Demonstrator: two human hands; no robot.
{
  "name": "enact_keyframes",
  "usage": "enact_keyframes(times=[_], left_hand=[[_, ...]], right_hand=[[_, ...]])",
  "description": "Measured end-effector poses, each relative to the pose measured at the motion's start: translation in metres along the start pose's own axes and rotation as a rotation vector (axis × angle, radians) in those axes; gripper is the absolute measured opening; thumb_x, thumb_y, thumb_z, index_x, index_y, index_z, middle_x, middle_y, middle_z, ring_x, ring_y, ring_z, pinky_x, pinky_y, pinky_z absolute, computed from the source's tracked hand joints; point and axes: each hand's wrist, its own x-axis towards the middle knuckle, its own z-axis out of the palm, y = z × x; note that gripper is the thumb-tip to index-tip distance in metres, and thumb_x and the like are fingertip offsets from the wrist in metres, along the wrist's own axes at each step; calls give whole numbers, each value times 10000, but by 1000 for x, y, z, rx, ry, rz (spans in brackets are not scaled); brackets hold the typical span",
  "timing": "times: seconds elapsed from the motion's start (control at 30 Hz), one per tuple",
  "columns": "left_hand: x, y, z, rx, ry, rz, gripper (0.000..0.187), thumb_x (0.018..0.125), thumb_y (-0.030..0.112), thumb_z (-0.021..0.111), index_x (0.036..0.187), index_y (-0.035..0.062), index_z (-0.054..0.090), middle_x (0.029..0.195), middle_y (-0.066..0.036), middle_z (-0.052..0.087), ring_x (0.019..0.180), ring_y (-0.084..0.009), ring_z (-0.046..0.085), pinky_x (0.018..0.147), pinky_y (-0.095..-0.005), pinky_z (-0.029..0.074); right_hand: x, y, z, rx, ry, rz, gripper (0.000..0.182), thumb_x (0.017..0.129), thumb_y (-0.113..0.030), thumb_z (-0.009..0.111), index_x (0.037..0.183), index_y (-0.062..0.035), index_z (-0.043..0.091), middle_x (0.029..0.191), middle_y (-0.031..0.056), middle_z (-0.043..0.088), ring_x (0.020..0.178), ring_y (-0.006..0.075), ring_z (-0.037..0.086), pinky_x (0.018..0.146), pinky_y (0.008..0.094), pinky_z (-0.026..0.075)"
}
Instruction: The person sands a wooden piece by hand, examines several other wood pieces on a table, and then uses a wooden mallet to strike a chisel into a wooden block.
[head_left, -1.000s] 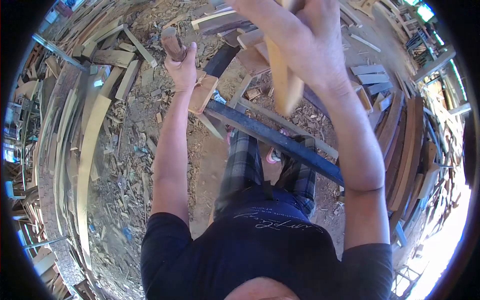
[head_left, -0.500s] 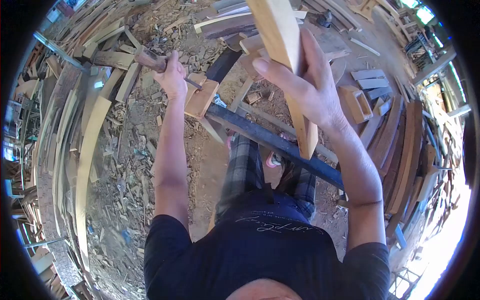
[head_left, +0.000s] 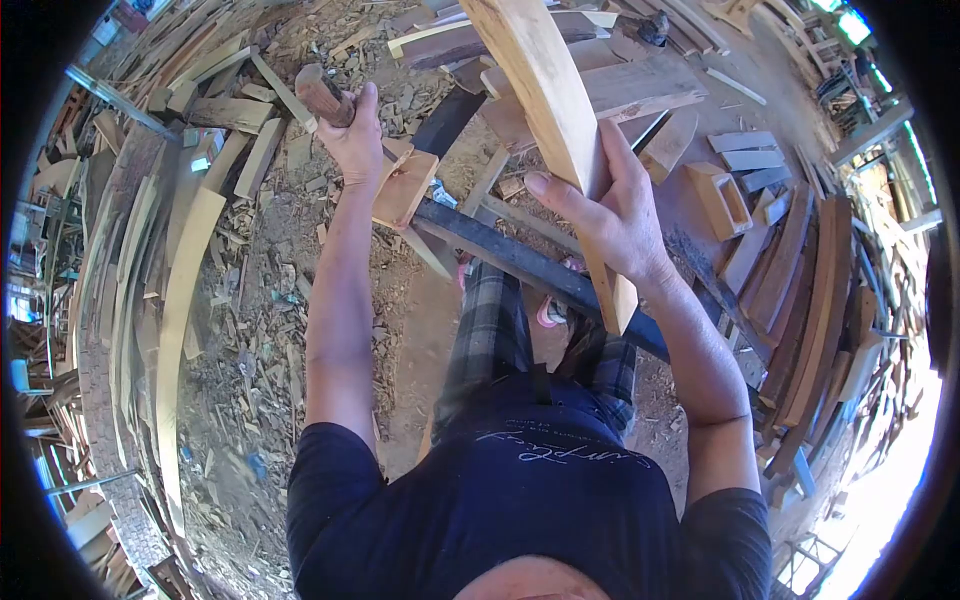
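My left hand (head_left: 352,140) is wrapped round the thick wooden handle of a chisel (head_left: 325,97). Its handle end points up towards me, and the blade is mostly hidden behind my fist. Just beyond that hand lies a reddish wooden block (head_left: 408,188), on a dark beam (head_left: 510,255). My right hand (head_left: 628,215) grips a long pale wooden plank (head_left: 550,95), thumb on one side and fingers on the other. The plank is held up at a slant, its lower end over the beam, apart from the chisel.
Wood chips (head_left: 270,330) cover the ground at left. Long boards (head_left: 185,270) lie stacked along the left side, and dark planks (head_left: 815,300) along the right. A hollow wooden box piece (head_left: 722,200) sits right of my right hand. More thick boards (head_left: 640,85) lie ahead.
The chisel has tilted, so its handle end now points more towards me and its shaft is less visible. The plank in my right hand has shifted slightly down and leans more to the left.
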Motion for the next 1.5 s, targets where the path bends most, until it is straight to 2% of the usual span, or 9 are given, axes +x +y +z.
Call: enact_keyframes(times=[0.43,0.63,0.87,0.9,1.07,1.27,1.33,1.4,1.5], left_hand=[[15,-22,-5,162,-51,80,263,818,113,752,704,84,518,658,68,506,573,-26,425,530,-222,364],[14,-6,2,52,-54,-33,255,814,108,749,709,80,518,660,61,508,569,-31,441,520,-225,371],[13,-22,-1,216,-47,76,250,802,136,761,711,54,544,673,40,548,581,-44,471,536,-238,398],[11,-19,0,224,-59,51,251,801,136,761,697,54,548,670,43,545,589,-42,471,539,-239,397],[8,-13,8,224,-72,120,251,807,130,753,666,60,557,641,51,532,584,-39,461,535,-245,387],[4,-17,5,239,-88,50,257,819,132,743,669,66,544,617,53,516,564,-37,439,528,-242,375],[2,-12,7,243,-83,33,259,819,131,740,672,72,535,615,53,510,563,-38,443,526,-238,371],[1,-10,7,250,-69,25,261,820,130,737,675,78,526,613,53,504,562,-38,447,523,-235,368],[3,-15,2,1,69,-186,276,819,115,718,682,104,478,603,53,474,523,-42,438,475,-229,338]], right_hand=[[84,-127,-39,235,6,-669,517,816,-310,714,1076,47,444,720,68,529,517,119,574,403,275,532],[75,-2,13,-600,-169,-268,565,744,-375,754,1143,-7,598,963,137,688,847,229,668,769,335,516],[77,-143,-32,175,-154,-321,538,811,-312,710,1091,53,431,735,95,554,510,128,578,404,278,541],[108,-53,-31,106,10,-236,607,760,-450,718,1109,28,585,918,167,677,863,272,680,781,388,520],[82,-11,20,-559,-103,-460,557,761,-441,732,1039,15,574,785,167,660,756,270,685,679,386,523],[59,-176,-7,182,129,59,546,817,-316,702,1103,57,423,745,112,577,490,129,574,413,283,552],[68,-120,-11,142,32,-206,545,819,-308,700,1124,51,426,750,110,589,500,132,582,417,280,554],[69,-43,17,-298,-114,-295,669,732,-404,725,1177,41,500,898,232,673,838,365,678,781,430,534],[59,-4,26,-537,-223,-217,611,762,-369,712,1148,47,484,829,228,662,766,370,672,716,424,543]])
